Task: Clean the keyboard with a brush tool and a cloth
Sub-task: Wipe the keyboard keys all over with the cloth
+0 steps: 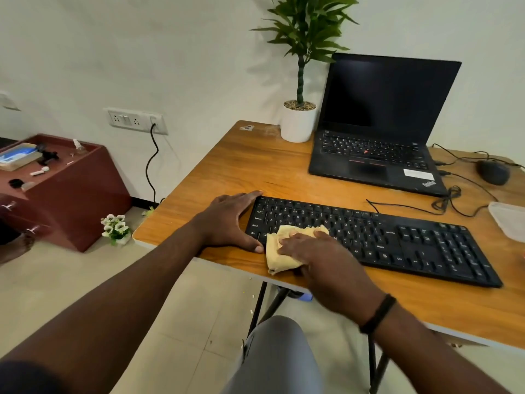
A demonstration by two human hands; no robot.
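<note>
While bracing the keyboard's [369, 237] left end on the tabletop [255, 166], left hand [227, 220] lying flat, fingers straight, gripping nothing. Right hand [315, 254] pressing a yellow cloth [281, 251] onto the lower-left keys, fingers spread over it. Laptop [380, 129] sitting behind.

A plain off-white wall [170, 52] stands behind everything, lit softly and evenly. On it sits a white switch and socket panel [135, 120], and a black cable [150, 166] hangs from it down toward the floor. The floor is of large pale beige tiles [85, 280]. A wooden table with an orange-brown top [255, 166] stands on black metal legs [257, 308]. At the left, against the wall, there is a low dark red cabinet [79, 200] with small items on top.
</note>
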